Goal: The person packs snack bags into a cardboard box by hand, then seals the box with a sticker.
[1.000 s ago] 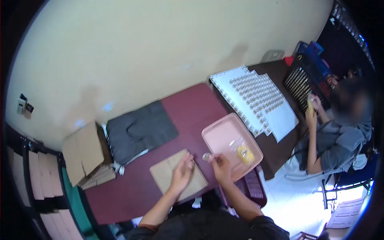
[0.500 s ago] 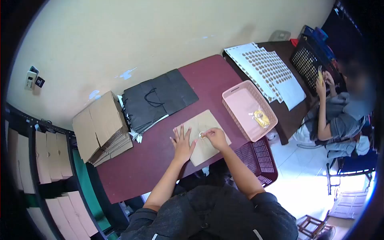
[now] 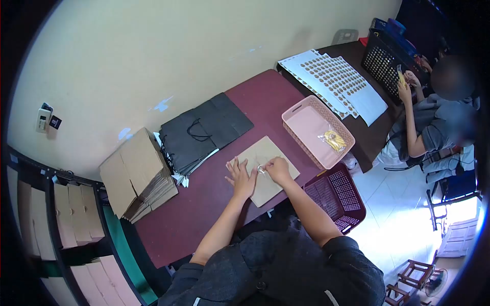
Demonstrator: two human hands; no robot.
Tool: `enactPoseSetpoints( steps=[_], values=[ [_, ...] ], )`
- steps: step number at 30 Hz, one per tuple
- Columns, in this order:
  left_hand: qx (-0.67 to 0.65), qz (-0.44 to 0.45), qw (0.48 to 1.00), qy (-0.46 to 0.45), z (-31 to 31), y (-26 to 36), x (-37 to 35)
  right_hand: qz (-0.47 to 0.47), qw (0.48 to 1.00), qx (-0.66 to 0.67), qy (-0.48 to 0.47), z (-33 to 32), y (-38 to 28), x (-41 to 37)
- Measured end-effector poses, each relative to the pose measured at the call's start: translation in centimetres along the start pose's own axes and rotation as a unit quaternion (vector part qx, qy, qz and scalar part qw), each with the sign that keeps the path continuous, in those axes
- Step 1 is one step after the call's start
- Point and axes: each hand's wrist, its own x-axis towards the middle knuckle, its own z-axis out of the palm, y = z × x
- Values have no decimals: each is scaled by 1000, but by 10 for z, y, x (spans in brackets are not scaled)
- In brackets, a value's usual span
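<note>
A flat brown paper piece [image 3: 265, 191] lies on the maroon table [image 3: 204, 209]. My left hand [image 3: 242, 178] rests on its left side with the fingers spread. On the middle of the paper my right hand [image 3: 278, 170] has its fingers pinched at a small round, whitish item [image 3: 261, 169]. Whether the fingertips grip this item or only press on it is too small to tell.
Folded brown bags [image 3: 135, 173] and black bags with cord handles [image 3: 204, 125] lie to the left. A pink basket [image 3: 306, 135] holds yellow packets; a maroon basket [image 3: 337, 199] is below. Sticker sheets [image 3: 339, 84] and a co-worker [image 3: 434, 127] holding something yellow are at right.
My left hand has shifted a little toward the round item, its fingers still spread. The right fingers remain at the item. The whole view has shifted slightly.
</note>
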Motion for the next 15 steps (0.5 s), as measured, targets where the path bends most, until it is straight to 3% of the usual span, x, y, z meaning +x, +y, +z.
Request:
enactPoseSetpoints(
  steps=[4, 6, 10, 14, 15],
  values=[
    [45, -19, 996, 79, 15, 7, 1, -7, 1000, 18, 20, 0, -1, -4],
    [50, 34, 988, 142, 19, 1, -1, -17, 999, -1, 41, 3, -2, -5],
    [49, 44, 985, 158, 16, 7, -4, -33, 998, 15, 49, 1, -3, -3],
    [49, 67, 987, 141, 14, 4, -5, 9, 999, 46, -8, -1, -3, -4],
    [48, 75, 985, 146, 14, 3, -5, -15, 999, 30, 21, -2, -6, -6]
  ],
)
